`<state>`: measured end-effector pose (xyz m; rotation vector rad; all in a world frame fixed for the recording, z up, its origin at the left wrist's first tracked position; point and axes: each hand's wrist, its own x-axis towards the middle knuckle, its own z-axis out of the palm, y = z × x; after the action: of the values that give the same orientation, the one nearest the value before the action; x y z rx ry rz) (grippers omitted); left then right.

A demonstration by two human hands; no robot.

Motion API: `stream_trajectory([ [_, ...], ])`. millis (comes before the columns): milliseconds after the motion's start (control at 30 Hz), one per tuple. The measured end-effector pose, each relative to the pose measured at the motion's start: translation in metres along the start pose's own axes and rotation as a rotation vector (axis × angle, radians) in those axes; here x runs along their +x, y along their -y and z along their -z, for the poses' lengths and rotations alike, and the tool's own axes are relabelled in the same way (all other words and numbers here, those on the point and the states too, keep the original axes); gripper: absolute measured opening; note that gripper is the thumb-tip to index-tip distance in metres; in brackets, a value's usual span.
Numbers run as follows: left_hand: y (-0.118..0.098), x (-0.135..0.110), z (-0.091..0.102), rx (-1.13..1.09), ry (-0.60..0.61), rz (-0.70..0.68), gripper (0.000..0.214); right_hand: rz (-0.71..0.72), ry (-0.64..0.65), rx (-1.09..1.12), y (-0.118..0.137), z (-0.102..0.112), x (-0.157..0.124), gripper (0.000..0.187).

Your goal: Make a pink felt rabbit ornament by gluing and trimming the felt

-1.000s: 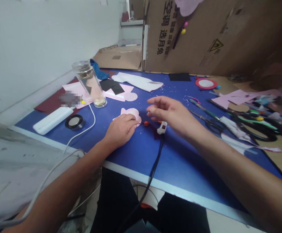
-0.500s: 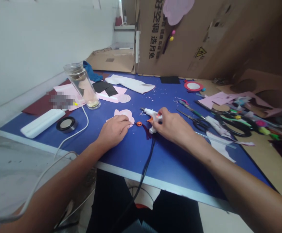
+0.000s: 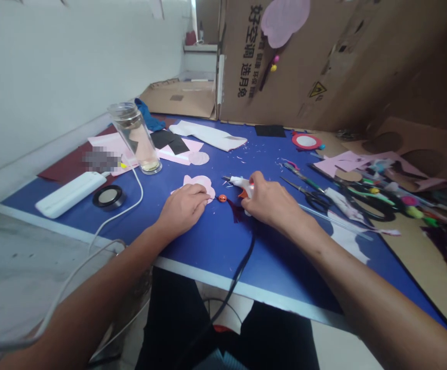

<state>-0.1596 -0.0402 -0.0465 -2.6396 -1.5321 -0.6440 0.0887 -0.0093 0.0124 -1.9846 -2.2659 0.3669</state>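
A scalloped pink paper cutout (image 3: 199,181) lies on the blue table. My left hand (image 3: 185,206) rests over its lower part, fingers together and pressed onto it. By those fingertips runs a thin dark cord with an orange bead (image 3: 222,198); a dark red tassel (image 3: 235,211) trails beyond it. My right hand (image 3: 265,198) is wrapped round a white glue gun (image 3: 239,182) with an orange trigger. Its nozzle points left, above the bead and just right of the cutout. What lies under my left fingers is hidden.
A glass bottle (image 3: 141,139), black tape roll (image 3: 109,197) and white power strip (image 3: 71,194) stand left. Right are scissors (image 3: 312,195), pink scraps (image 3: 347,162) and a red-rimmed disc (image 3: 306,141). A cardboard panel (image 3: 285,97) rises behind. The black cable (image 3: 242,264) hangs over the front edge.
My right hand has closed further round the glue gun's handle and shifted slightly right. My left hand stays on the pink cutout. The whole view has moved a little.
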Motion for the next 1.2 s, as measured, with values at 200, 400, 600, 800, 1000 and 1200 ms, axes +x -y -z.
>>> stream_trajectory([
  [200, 0.0, 0.0, -0.001, 0.003, -0.015, -0.009, 0.031, -0.016, -0.068, 0.078, -0.007, 0.003, -0.006, 0.039],
  [400, -0.001, -0.001, 0.0, 0.002, -0.029, -0.016, 0.031, 0.002, -0.225, 0.665, -0.031, -0.007, -0.017, 0.031],
  [600, -0.002, 0.0, 0.001, -0.015, -0.026, 0.014, 0.031, -0.307, 0.087, 1.591, -0.037, -0.001, -0.037, 0.04],
  [800, -0.005, 0.001, 0.003, -0.029, -0.016, 0.028, 0.031, -0.33, 0.541, 1.978, -0.042, 0.007, -0.042, 0.028],
  [1000, -0.005, 0.001, 0.003, -0.035, -0.006, 0.039, 0.033, -0.151, 0.566, 1.936, -0.043, 0.003, -0.036, 0.035],
  [1200, -0.004, 0.001, 0.001, -0.045, -0.017, 0.037, 0.032, 0.033, 0.039, 1.185, -0.036, 0.004, -0.052, 0.041],
])
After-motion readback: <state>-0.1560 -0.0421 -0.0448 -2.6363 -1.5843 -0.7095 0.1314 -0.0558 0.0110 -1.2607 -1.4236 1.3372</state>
